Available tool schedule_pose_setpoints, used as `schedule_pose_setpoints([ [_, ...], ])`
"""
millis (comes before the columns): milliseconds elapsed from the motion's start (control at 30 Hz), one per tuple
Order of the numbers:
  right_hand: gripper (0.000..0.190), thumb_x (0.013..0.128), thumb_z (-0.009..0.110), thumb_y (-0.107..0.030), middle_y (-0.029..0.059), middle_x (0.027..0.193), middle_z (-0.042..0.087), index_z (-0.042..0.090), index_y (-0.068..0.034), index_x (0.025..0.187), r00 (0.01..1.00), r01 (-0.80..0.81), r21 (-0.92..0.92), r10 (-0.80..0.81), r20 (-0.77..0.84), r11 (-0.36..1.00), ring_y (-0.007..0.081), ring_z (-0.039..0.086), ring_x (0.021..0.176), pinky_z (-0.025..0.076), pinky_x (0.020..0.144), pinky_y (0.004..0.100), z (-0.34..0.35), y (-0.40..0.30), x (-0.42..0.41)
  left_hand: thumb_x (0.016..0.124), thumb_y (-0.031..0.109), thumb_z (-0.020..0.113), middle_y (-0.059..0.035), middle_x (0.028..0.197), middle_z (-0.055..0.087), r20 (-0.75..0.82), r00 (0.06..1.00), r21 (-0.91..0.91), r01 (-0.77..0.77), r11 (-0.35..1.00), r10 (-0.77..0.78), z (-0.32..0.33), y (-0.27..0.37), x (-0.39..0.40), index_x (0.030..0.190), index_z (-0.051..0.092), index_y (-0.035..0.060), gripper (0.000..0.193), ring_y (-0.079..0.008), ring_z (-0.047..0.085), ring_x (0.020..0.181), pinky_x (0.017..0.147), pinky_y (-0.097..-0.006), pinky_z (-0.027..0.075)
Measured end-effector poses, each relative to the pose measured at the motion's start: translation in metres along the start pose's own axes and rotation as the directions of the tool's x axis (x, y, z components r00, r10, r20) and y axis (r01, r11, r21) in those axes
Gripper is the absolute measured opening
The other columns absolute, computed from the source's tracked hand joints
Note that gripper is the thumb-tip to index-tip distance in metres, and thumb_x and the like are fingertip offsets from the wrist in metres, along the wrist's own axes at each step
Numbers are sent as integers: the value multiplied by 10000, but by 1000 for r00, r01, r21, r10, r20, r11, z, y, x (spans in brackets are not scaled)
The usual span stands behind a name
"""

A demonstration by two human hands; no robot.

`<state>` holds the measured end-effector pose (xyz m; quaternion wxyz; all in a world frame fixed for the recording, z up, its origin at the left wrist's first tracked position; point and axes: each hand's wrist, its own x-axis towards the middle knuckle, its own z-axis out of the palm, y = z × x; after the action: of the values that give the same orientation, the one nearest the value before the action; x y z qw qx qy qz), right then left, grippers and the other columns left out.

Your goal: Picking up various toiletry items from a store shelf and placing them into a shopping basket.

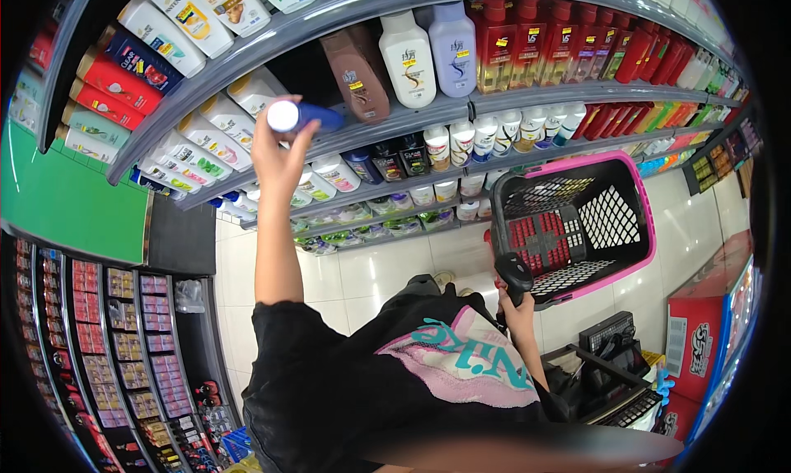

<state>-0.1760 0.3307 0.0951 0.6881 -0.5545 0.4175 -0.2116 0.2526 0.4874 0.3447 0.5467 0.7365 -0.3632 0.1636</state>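
My left hand is raised in front of the shelves, its fingers around a blue bottle with a bright white end, blurred. Just behind it stand white shampoo bottles and a brown bottle, with a dark gap in the row between them. Low on the right, my right hand is closed around a black handle. This handle is at the near left corner of a black plastic shopping basket with a pink rim. Through its open top I see a black and red grid floor.
Shelves of bottles, including red pump bottles, curve across the front. Racks of small packages stand at left beside a green panel. Red cartons and a dark cart with equipment are at right. The floor is tiled.
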Motion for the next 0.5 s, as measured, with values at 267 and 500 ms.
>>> schedule_pose_setpoints([
  [267,123,962,653,-97,12,681,556,581,-18,1021,942,-32,120,-10,335,992,95,512,532,410,519,254,30,-64,21,670,113,914,-152,1160,688,444,837,-211,-248,946,318,-39,12,-53,1168,602,70,589,-306,663,1086,933,-410,509],
  [500,146,965,670,-144,-3,714,551,607,-16,996,926,-93,159,26,376,983,83,524,568,419,512,257,71,-98,41,707,53,855,-118,1203,693,715,640,-354,-17,935,282,1,3,-81,1134,659,77,470,-297,660,1101,930,-385,513],
])
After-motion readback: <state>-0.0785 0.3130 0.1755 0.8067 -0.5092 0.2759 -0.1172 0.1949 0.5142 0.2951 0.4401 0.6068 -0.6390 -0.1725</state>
